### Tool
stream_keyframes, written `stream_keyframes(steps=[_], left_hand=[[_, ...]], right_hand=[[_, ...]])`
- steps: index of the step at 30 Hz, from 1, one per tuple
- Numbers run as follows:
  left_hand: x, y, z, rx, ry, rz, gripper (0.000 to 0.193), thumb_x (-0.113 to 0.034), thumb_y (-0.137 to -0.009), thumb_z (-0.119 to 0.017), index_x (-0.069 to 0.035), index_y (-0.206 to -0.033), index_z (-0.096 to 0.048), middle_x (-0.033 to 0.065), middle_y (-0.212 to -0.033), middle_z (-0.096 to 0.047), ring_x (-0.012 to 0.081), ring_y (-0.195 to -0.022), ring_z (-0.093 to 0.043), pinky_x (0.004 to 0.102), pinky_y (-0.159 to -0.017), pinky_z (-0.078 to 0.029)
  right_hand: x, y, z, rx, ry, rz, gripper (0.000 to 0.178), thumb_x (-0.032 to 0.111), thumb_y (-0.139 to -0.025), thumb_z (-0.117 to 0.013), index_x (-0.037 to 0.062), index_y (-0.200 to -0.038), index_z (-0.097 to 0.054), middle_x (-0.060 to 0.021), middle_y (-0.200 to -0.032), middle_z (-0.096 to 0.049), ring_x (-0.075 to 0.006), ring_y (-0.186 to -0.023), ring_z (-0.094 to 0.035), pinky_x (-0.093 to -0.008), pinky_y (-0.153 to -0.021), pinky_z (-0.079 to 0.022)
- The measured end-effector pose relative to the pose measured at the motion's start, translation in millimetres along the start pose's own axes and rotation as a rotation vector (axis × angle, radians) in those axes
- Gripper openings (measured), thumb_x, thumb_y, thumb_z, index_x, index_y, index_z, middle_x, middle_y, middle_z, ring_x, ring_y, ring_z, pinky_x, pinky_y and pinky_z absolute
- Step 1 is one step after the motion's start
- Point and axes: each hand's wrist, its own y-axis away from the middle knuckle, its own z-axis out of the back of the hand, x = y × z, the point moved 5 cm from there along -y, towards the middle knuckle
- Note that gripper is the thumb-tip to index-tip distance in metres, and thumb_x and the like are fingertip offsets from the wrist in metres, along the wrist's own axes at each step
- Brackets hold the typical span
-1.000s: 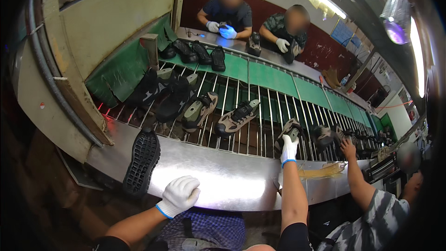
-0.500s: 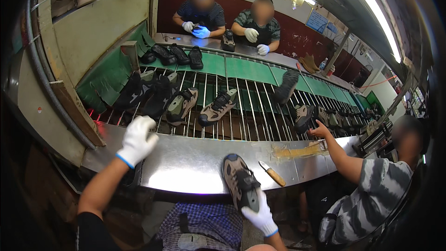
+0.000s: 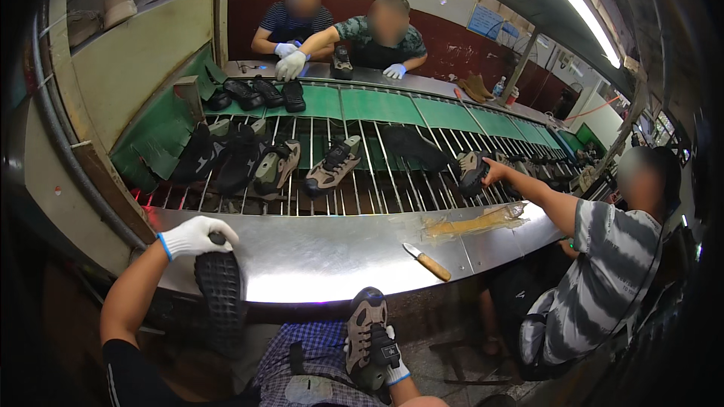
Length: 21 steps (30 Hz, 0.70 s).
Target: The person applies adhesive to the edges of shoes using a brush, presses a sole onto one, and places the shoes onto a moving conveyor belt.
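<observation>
Half a second ago, our left hand (image 3: 200, 237) was raised with nothing in its grasp; now we see it pinching the upper end of a black sole (image 3: 220, 290), which hangs at the table's near left edge. Our right hand (image 3: 398, 371) has brought the shoe (image 3: 367, 339) nearer, from above the table edge to over our lap; it grips the shoe's right side, most of its fingers hidden. At the far left, a co-worker's gloved hand (image 3: 290, 66) has come to the soles on the green sheet (image 3: 377, 105).

We note smooth, shining metal on the table (image 3: 302, 249), knitted white gloves, and a wooden-handled knife (image 3: 428, 262) lying right of centre. The sole is blocky and grid-treaded, its lower end lost in shadow. The shoe points its dark toe away, with tan panels, black laces and a black patch.
</observation>
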Motion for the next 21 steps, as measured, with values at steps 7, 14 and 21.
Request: stream_keyframes(steps=[7,14,21], left_hand=[[-107,34,-31,0.005,0.338,-0.549,0.015,-0.013,-0.097,-0.082,-0.005,-0.108,-0.078,0.0093,-0.122,-0.078,0.0227,-0.130,-0.067,0.0406,-0.117,-0.049],[-171,-52,-128,0.210,0.167,-0.460,0.030,-0.031,-0.100,-0.081,-0.008,-0.118,-0.076,0.0076,-0.119,-0.077,0.0211,-0.112,-0.072,0.0355,-0.105,-0.055],[-151,-104,-237,0.558,0.574,-0.489,0.028,-0.031,-0.105,-0.072,-0.005,-0.100,-0.076,0.0082,-0.101,-0.075,0.0200,-0.106,-0.068,0.0380,-0.102,-0.052]], right_hand=[[17,-19,-21,-0.464,1.392,0.428,0.095,0.074,-0.100,-0.064,-0.0003,-0.155,-0.042,-0.0119,-0.115,-0.070,-0.0193,-0.082,-0.071,-0.0385,-0.075,-0.062],[-41,-6,-40,-0.358,1.526,0.431,0.096,0.071,-0.103,-0.054,-0.0009,-0.165,-0.039,-0.0233,-0.142,-0.070,-0.0363,-0.114,-0.076,-0.0551,-0.100,-0.064],[-40,42,9,-0.465,1.399,0.456,0.081,0.056,-0.108,-0.055,0.0001,-0.165,-0.042,-0.0207,-0.146,-0.068,-0.0330,-0.120,-0.074,-0.0500,-0.102,-0.064]])
